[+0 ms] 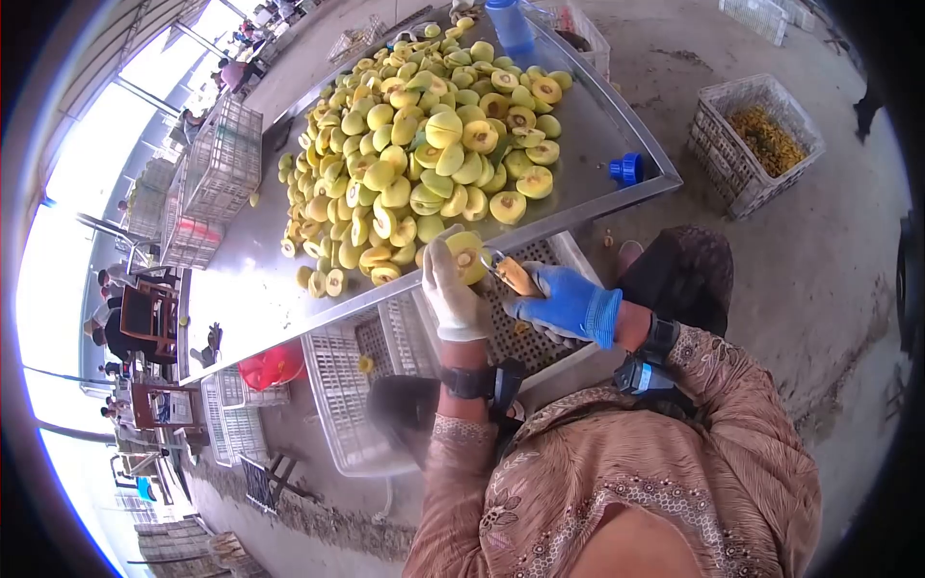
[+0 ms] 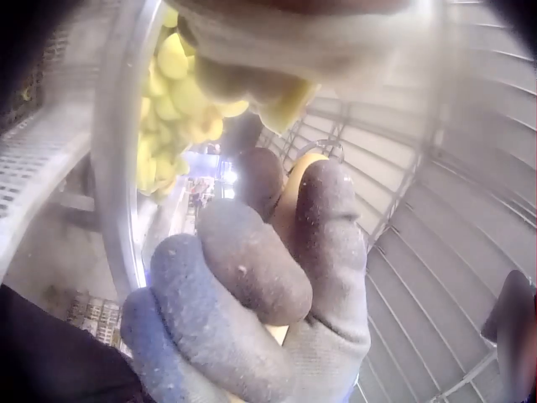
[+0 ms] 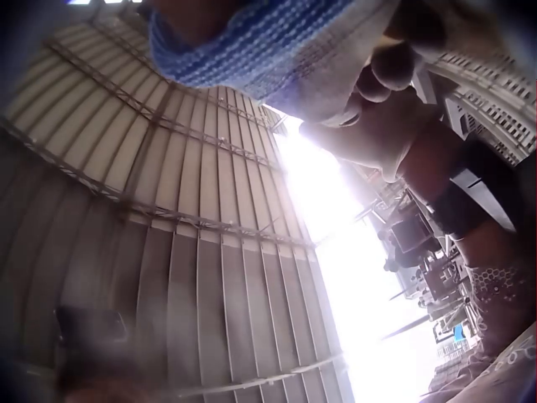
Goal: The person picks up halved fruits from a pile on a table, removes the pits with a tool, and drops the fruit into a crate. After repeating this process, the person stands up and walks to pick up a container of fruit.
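Note:
My left hand, in a white glove, holds a halved yellow-green stone fruit near the table's front edge, its cut face showing. In my right hand, gloved in blue with greyish fingers, is a wooden-handled tool with a metal loop. The loop is right at the fruit's cut face. In the left wrist view, the right hand's fingers curl round the handle, below the fruit. The right wrist view shows the blue cuff and the left hand; the tool is hidden there.
A big pile of halved fruit lies on the metal table, with a blue cap and blue bottle. Plastic crates stand beneath its edge. A crate of orange bits is at right; stacked crates stand left.

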Available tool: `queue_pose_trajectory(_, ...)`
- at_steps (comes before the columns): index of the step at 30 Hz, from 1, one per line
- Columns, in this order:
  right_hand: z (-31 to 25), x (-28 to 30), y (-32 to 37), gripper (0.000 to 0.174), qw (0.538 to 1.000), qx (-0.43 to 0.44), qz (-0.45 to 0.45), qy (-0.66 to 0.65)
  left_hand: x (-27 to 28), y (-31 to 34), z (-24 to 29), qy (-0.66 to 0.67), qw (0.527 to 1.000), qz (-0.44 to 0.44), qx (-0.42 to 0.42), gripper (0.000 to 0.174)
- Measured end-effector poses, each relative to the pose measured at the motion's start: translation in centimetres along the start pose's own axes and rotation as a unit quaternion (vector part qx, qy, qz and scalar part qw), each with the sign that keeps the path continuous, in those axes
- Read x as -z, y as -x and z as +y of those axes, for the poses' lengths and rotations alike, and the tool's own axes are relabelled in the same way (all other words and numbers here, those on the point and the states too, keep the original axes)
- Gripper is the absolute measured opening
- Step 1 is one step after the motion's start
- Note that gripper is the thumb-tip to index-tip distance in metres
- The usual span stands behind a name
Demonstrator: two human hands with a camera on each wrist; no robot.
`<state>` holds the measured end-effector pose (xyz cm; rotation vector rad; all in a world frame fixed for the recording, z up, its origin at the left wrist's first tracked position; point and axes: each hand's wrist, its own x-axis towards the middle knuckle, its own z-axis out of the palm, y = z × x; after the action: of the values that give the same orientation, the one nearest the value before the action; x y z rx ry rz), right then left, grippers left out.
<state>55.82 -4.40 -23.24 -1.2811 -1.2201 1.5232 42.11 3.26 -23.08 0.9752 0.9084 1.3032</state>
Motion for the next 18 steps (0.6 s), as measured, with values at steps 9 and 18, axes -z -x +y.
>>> queue_pose_trajectory(9, -0.5, -0.8, 0.0, 0.045, 0.996, 0.006, 0.014, 0.083, 0.5, 0.7, -1.6, -0.093, 0.992, 0.014, -0.089, 0.045)
queue_pose_trajectory(18, 0.4, -1.4, 0.4, 0.041, 1.0, -0.011, -0.018, -0.005, -0.3, 2.5, -1.7, -0.15, 0.977, 0.039, -0.144, 0.032)
